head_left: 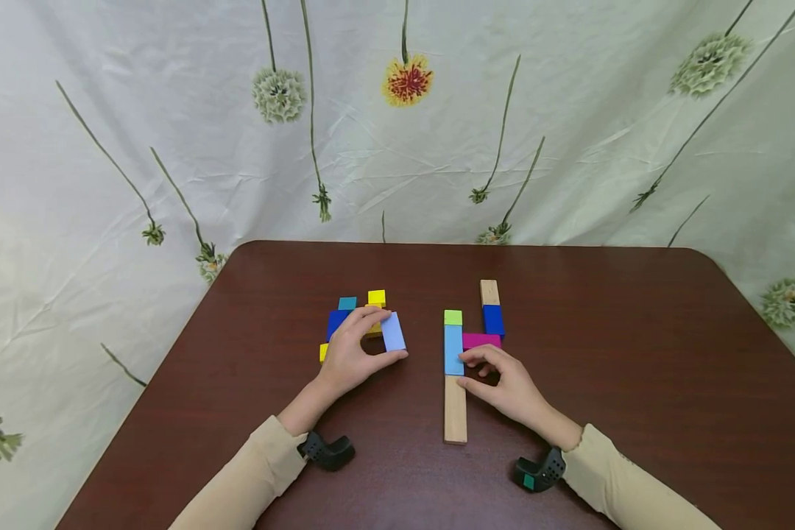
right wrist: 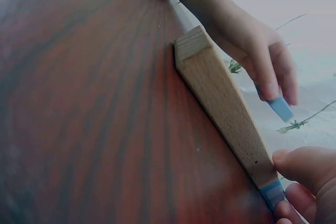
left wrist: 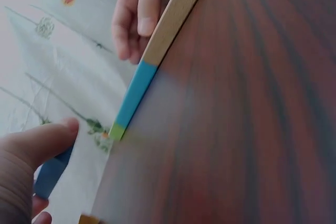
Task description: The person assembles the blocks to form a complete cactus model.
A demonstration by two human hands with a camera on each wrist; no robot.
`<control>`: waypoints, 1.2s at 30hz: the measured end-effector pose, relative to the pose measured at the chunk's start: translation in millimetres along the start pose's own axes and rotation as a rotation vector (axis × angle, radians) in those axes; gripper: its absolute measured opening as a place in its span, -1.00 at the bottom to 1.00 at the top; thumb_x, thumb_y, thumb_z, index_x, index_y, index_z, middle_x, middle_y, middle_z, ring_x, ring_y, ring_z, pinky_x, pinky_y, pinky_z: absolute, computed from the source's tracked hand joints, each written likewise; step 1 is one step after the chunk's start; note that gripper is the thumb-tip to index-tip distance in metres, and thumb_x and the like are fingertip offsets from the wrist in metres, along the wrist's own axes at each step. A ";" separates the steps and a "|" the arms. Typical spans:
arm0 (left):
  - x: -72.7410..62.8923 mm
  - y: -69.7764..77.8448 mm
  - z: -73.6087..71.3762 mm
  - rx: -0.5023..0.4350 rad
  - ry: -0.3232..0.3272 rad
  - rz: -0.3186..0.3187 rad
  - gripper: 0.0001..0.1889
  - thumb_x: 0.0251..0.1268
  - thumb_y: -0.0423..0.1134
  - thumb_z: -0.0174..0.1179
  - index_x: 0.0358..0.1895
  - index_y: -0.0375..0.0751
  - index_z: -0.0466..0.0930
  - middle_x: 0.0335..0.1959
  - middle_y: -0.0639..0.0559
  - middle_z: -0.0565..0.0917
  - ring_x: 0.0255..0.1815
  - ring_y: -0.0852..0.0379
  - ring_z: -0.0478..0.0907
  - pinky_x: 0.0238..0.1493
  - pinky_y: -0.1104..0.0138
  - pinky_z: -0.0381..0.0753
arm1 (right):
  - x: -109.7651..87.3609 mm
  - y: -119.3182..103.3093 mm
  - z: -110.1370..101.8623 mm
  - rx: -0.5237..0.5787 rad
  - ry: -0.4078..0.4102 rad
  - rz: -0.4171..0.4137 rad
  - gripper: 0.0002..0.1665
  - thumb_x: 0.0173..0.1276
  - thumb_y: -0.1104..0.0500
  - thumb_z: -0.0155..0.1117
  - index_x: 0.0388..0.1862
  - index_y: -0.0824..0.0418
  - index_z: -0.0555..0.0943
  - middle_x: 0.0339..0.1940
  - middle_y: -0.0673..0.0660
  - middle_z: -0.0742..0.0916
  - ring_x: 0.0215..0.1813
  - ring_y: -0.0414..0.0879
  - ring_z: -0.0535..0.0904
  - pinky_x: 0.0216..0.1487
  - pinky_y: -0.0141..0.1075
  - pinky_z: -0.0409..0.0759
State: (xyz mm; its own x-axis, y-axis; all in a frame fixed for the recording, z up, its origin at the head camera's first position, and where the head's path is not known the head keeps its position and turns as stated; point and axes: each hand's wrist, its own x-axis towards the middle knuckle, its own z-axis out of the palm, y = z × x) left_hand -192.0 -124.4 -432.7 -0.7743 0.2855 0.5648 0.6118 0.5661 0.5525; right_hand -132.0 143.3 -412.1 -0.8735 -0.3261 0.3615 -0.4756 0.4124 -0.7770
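Periwinkle block (head_left: pixel 394 331) is in the left hand (head_left: pixel 351 362), whose grip pinches it with the thumb at the near end and fingers at the far end; both wrist views show it against the flower-printed cloth (head_left: pixel 205 110), apparently raised off the dark red-brown desk (head_left: pixel 589 331). Around and behind that hand sit a teal block (head_left: pixel 347 302), a dark-blue block (head_left: pixel 336 322) just nearer than it, a small yellow block (head_left: pixel 377 297) on the far side, and a second yellow block (head_left: pixel 323 352) partly hidden by the hand; more yellow shows behind the fingers, too covered to sort out. To the right, a straight row runs away from the person: a long plain wooden block (head_left: pixel 456 412) nearest, a sky-blue block (head_left: pixel 453 346) touching its far end, then a lime-green block (head_left: pixel 453 317). The right hand (head_left: pixel 509 383) has its grip spread, thumb and bent fingers apart, tips at the row's right side: the thumb by the plain wood, the fingers by the sky-blue piece. A magenta block (head_left: pixel 481 340) lies crosswise against the sky-blue one, and near its outer end a royal-blue block (head_left: pixel 493 319) leads to a short plain wooden block (head_left: pixel 489 292).
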 end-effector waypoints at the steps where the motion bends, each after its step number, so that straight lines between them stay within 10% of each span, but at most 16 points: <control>1: 2.6 2.1 3.3 -0.006 0.007 -0.001 -0.34 -0.19 -0.05 0.52 0.08 -0.22 0.57 0.08 -0.10 0.53 0.04 0.02 0.45 -0.12 0.14 0.58 | 0.0 0.4 0.1 -0.003 0.000 -0.001 -0.66 0.08 0.36 0.42 -0.13 0.38 0.60 -0.18 0.22 0.67 -0.21 0.10 0.57 -0.21 -0.17 0.57; 36: 76.7 21.2 58.6 -0.206 -0.103 -0.212 -0.30 0.01 -0.09 0.42 0.26 -0.23 0.42 0.22 -0.06 0.45 0.07 -0.02 0.46 0.06 0.18 0.50 | -0.6 36.3 7.4 -0.017 -0.011 0.011 -0.65 0.11 0.22 0.45 -0.09 0.17 0.63 -0.14 0.02 0.66 -0.17 -0.09 0.55 -0.20 -0.26 0.56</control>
State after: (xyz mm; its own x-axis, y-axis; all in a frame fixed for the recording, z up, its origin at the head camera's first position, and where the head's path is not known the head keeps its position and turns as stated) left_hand -247.9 -45.2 -413.6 -0.8940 0.2611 0.3642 0.4468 0.4555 0.7700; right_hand -148.0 152.2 -444.3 -0.8774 -0.3309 0.3474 -0.4679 0.4303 -0.7720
